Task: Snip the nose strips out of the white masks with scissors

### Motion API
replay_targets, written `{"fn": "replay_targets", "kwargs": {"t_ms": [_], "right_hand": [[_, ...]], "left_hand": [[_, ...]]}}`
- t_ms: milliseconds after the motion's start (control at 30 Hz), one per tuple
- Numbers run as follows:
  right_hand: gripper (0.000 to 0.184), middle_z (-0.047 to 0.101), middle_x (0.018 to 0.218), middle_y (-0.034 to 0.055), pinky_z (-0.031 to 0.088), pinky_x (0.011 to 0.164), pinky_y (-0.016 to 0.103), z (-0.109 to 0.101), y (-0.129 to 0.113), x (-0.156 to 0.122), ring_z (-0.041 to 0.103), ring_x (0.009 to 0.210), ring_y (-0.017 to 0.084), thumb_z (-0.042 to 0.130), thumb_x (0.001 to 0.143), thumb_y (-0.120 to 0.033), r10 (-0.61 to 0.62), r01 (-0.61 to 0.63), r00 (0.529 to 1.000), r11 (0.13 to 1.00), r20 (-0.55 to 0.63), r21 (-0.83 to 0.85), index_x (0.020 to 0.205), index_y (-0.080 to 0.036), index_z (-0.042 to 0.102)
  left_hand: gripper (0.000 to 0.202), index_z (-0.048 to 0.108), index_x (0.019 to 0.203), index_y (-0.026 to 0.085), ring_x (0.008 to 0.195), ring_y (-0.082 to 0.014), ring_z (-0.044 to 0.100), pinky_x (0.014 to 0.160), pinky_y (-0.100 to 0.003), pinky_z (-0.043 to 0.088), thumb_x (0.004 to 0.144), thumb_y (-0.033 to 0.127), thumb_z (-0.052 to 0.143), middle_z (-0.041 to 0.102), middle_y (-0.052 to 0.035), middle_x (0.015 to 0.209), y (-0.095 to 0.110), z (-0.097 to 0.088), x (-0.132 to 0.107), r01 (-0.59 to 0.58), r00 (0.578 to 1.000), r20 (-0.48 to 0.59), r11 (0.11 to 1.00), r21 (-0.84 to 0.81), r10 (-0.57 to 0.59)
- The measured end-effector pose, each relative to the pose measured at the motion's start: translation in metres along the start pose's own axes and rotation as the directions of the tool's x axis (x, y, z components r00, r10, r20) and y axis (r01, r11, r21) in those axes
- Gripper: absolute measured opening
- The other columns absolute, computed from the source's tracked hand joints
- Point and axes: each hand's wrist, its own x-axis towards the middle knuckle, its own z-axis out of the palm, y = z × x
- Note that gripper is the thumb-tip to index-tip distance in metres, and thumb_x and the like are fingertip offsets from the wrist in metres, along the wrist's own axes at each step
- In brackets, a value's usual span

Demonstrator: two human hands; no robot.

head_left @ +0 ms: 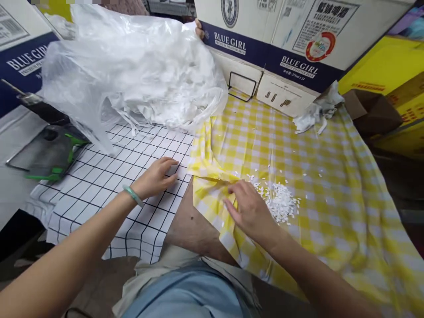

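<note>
1. Nearest the camera, at bottom centre of the frame, sits the person's lap in light blue cloth, with both forearms reaching up the frame from it.
2. Left hand, centre-left, lies flat with fingers loosely spread on the black-grid white cloth; it grips nothing. A pale green bracelet circles the wrist.
3. Right hand, at centre, rests fingers-down on the yellow checked cloth, pressing a fold; the fingers are apart, holding nothing.
4. White pellets lie heaped just right of that hand (touching its edge).
5. Upper left: clear plastic bag of white strips.
6. Upper right: Blue Girl carton; another person's fingertips grip its left edge.
</note>
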Motion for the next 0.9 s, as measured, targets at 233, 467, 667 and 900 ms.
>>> {"fn": "replay_targets", "kwargs": {"t_ms": [233, 467, 667, 900], "right_hand": [[0.006, 0.063, 0.084, 0.0036, 0.048, 0.073, 0.029, 0.010, 0.003, -0.056, 0.061, 0.080, 0.020, 0.057, 0.089, -0.022, 0.419, -0.411, 0.908, 0.901, 0.030, -0.138, 0.083, -0.022, 0.056], [0.009, 0.065, 0.091, 0.0086, 0.047, 0.082, 0.033, 0.019, -0.016, -0.060, 0.062, 0.090, 0.023, 0.054, 0.088, -0.018, 0.529, -0.516, 0.848, 0.802, -0.045, -0.300, 0.083, -0.019, 0.062], [0.012, 0.068, 0.092, 0.0097, 0.047, 0.079, 0.033, 0.017, -0.025, -0.060, 0.065, 0.090, 0.025, 0.054, 0.083, -0.012, 0.591, -0.551, 0.807, 0.749, -0.005, -0.369, 0.082, -0.019, 0.064], [0.008, 0.071, 0.088, 0.0103, 0.044, 0.067, 0.031, 0.017, -0.022, -0.054, 0.067, 0.083, 0.025, 0.059, 0.077, -0.014, 0.675, -0.624, 0.738, 0.685, 0.004, -0.376, 0.076, -0.019, 0.065]], "left_hand": [[0.058, 0.065, 0.109, 0.013, 0.116, -0.0398, 0.058, 0.095, -0.051, 0.045, 0.082, 0.064, 0.055, 0.067, -0.0200, 0.113, 0.021, 0.026, 0.045, 0.179, 0.983, -0.055, 0.980, 0.085, -0.175], [0.038, 0.066, 0.107, 0.015, 0.113, -0.0304, 0.061, 0.099, -0.052, 0.046, 0.085, 0.045, 0.070, 0.067, -0.0114, 0.116, 0.035, 0.019, 0.079, 0.228, 0.961, 0.122, 0.962, 0.151, -0.247], [0.035, 0.059, 0.125, 0.017, 0.108, -0.0240, 0.064, 0.090, -0.044, 0.056, 0.094, 0.033, 0.062, 0.062, -0.0100, 0.125, 0.042, 0.020, 0.074, 0.215, 0.954, 0.192, 0.972, 0.091, -0.229], [0.034, 0.060, 0.124, 0.017, 0.108, -0.0239, 0.064, 0.089, -0.043, 0.056, 0.094, 0.033, 0.061, 0.062, -0.0096, 0.125, 0.040, 0.021, 0.075, 0.256, 0.947, 0.237, 0.954, -0.155, -0.216]]}}
